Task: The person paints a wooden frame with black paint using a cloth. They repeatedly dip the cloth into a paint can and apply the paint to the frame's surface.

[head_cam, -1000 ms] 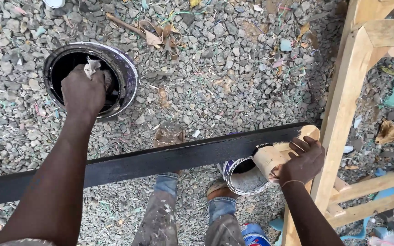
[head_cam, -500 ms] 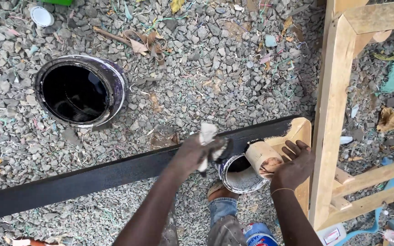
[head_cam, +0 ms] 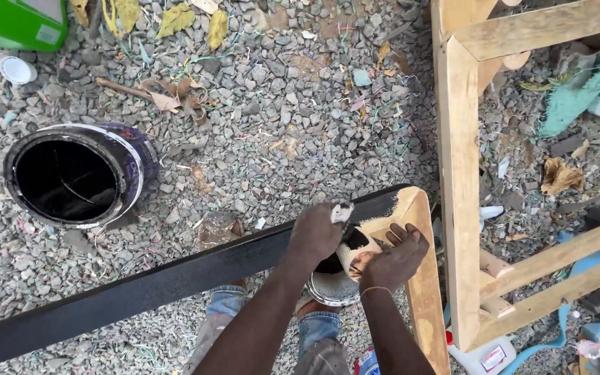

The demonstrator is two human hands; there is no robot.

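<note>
A long wooden plank [head_cam: 175, 281], mostly coated black, runs across the gravel from lower left to its bare wood end [head_cam: 414, 215]. My left hand [head_cam: 317, 232] grips a small paint-stained rag [head_cam: 342, 212] and presses it on the plank near where the black ends. My right hand [head_cam: 394, 257] holds the bare wooden part of the plank beside it. A small white tin [head_cam: 331, 288] sits under my hands, partly hidden. A large open bucket of black paint [head_cam: 71, 177] stands on the gravel at the left.
A bare wooden frame [head_cam: 460, 173] stands at the right. My jeans-clad legs [head_cam: 227, 305] show below the plank. A green container [head_cam: 15, 24] and white lid [head_cam: 17, 69] lie top left. A white bottle [head_cam: 484, 357], leaves and scraps litter the gravel.
My left hand left the big paint bucket and carried the rag right to the plank's end beside my right hand. The view shifted, showing more of the wooden frame.
</note>
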